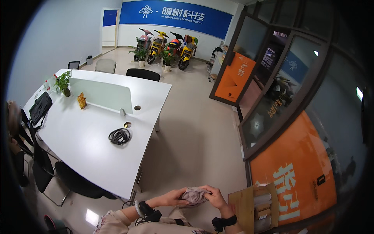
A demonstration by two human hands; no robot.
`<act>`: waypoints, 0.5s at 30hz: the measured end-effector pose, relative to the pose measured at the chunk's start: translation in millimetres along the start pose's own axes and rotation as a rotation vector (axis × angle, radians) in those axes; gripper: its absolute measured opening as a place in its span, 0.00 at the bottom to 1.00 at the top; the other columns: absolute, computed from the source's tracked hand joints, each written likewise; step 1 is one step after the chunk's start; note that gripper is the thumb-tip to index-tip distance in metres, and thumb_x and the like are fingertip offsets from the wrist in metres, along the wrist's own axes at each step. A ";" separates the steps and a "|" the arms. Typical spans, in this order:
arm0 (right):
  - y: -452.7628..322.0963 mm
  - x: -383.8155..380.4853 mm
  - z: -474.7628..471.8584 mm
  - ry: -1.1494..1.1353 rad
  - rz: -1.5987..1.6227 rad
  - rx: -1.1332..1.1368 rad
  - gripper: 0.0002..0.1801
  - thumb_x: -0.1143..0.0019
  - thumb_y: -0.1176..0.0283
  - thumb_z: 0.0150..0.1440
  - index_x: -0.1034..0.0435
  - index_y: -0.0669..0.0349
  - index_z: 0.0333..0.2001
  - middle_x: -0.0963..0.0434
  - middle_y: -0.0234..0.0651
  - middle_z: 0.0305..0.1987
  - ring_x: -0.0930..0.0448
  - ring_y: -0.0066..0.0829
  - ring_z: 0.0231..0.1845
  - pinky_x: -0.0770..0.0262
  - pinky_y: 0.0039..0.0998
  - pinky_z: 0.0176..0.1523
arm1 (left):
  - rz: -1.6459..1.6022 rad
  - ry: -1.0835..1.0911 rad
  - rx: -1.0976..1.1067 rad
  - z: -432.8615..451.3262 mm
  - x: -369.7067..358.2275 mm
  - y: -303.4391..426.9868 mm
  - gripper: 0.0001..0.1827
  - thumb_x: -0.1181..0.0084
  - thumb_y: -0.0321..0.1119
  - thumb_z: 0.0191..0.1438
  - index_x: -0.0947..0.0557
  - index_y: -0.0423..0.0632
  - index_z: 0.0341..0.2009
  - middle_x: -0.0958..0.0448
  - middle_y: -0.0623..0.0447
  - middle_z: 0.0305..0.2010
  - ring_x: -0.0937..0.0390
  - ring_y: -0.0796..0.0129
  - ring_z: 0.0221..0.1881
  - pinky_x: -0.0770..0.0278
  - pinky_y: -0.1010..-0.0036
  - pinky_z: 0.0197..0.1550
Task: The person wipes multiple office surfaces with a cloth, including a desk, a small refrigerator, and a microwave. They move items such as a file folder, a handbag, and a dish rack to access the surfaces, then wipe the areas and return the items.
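Observation:
A crumpled greyish-pink cloth (196, 195) is bunched up between my two hands, low in the middle of the head view. My left hand (177, 197) grips its left side, with the thumb along the lower edge. On the other side my right hand (215, 195) pinches the cloth between thumb and fingers. Both wrists wear black straps with small devices, and a pale bangle circles my left wrist. The cloth is held in the air in front of my body, above the floor. Its underside is hidden.
To my left stands a white table (87, 140) with a coiled black cable (119, 136), a glass divider (100, 93) and a black bag (41, 108). Black chairs (77, 181) line its near side. An open cardboard box (241, 207) sits right, beside glass doors (271, 96). Another person (14, 125) is far left.

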State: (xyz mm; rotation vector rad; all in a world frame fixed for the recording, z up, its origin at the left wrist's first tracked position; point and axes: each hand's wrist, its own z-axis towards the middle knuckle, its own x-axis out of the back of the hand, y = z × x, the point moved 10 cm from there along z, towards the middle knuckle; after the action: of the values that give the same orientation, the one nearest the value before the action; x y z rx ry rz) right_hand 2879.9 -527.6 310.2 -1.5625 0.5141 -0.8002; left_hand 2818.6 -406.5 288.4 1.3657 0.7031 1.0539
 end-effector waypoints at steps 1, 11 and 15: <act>4.5 11.8 15.9 0.011 0.000 -0.018 0.16 0.54 0.85 0.53 0.28 0.64 0.46 0.22 0.31 0.38 0.26 0.18 0.39 0.29 0.22 0.46 | 0.035 -0.022 0.059 17.6 7.6 -10.1 0.29 0.39 0.43 0.56 0.34 0.43 0.56 0.25 0.42 0.42 0.26 0.59 0.42 0.30 0.68 0.47; -4.2 136.2 164.0 0.023 -0.018 0.238 0.12 0.54 0.88 0.49 0.29 0.66 0.38 0.28 0.34 0.41 0.26 0.27 0.43 0.31 0.24 0.47 | -0.197 -0.018 0.169 196.9 78.3 -37.2 0.26 0.40 0.39 0.58 0.32 0.42 0.56 0.27 0.51 0.49 0.30 0.68 0.47 0.31 0.72 0.51; 20.9 180.3 211.4 0.008 0.081 0.097 0.12 0.55 0.88 0.50 0.29 0.66 0.38 0.27 0.33 0.39 0.26 0.25 0.40 0.30 0.23 0.46 | 0.101 0.115 -0.036 257.4 111.0 -23.0 0.21 0.39 0.40 0.56 0.28 0.41 0.49 0.26 0.49 0.41 0.28 0.62 0.41 0.30 0.69 0.46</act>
State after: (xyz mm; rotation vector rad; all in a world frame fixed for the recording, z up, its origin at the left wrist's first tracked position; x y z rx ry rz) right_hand 3158.2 -519.6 322.1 -1.4413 0.5330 -0.7588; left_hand 3098.3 -414.4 317.1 1.3289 0.7017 1.2274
